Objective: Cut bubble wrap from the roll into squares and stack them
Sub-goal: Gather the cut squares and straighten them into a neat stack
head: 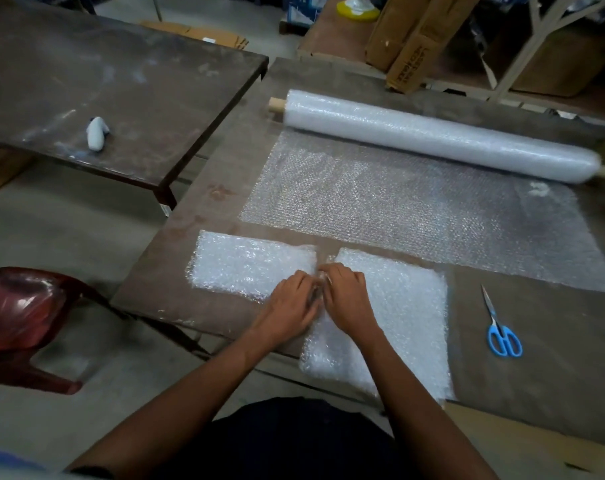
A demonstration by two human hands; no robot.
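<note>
Left hand (pixel 292 295) and right hand (pixel 346 292) both pinching bubble wrap (pixel 394 306) edges. Light, soft, floppy, easy to crumple. Best held gently by corners, flat on worktop (pixel 536 375).

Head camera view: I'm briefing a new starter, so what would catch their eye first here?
The long bubble wrap roll lies across the table's far side, a sheet unrolled toward the person. Nearer, left hand and right hand meet between two cut pieces. Blue-handled scissors lie at the right.
</note>
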